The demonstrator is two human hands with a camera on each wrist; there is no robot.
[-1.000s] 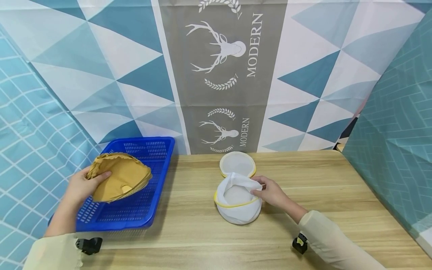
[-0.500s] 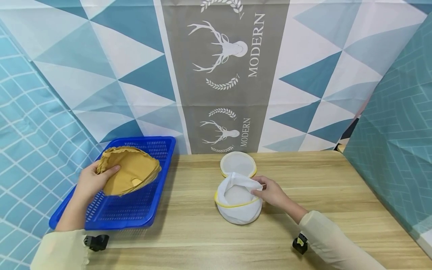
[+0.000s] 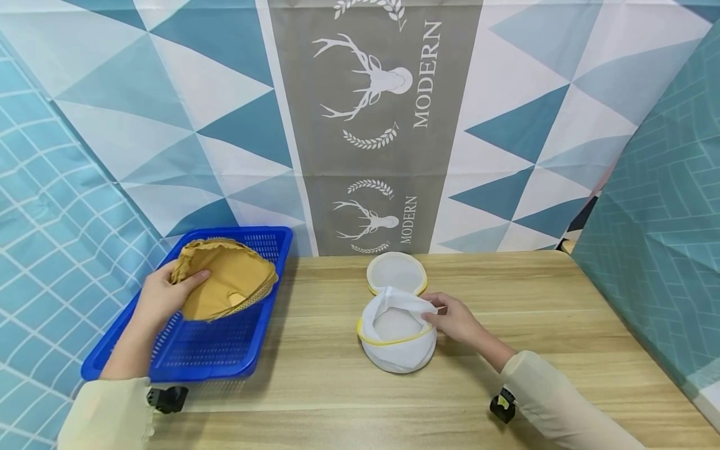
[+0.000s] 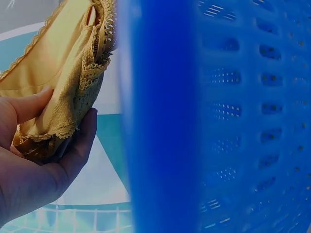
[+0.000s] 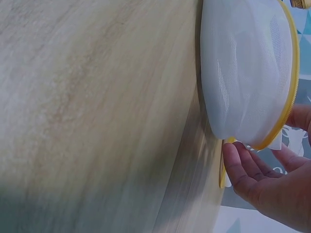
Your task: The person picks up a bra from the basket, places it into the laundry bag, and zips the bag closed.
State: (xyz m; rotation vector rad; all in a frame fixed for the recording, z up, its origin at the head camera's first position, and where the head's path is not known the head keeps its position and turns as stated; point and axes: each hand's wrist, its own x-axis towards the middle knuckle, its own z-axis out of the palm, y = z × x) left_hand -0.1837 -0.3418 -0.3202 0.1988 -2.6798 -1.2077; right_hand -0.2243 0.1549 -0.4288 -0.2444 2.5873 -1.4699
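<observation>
My left hand (image 3: 160,295) grips a folded mustard-yellow bra (image 3: 225,278) by its left side, thumb on top, above a blue basket. Lace edging and the hollow of a cup show on the bra (image 4: 68,87) in the left wrist view. At the table's middle stands a round white mesh laundry bag (image 3: 399,356) with a yellow zipper edge, its lid (image 3: 396,275) folded back behind it. My right hand (image 3: 458,322) pinches the bag's right rim between thumb and fingers. In the right wrist view the bag (image 5: 248,73) rests on the table.
The blue perforated basket (image 3: 253,362) stands on the left, beside a tiled-pattern cloth (image 3: 62,250). A patterned curtain (image 3: 371,150) hangs along the back edge of the wooden table (image 3: 315,400). A green cloth (image 3: 658,237) closes the right side.
My left hand has moved to the right and slightly up with the bra, still over the basket. The right hand and the mesh laundry bag have stayed almost in place.
</observation>
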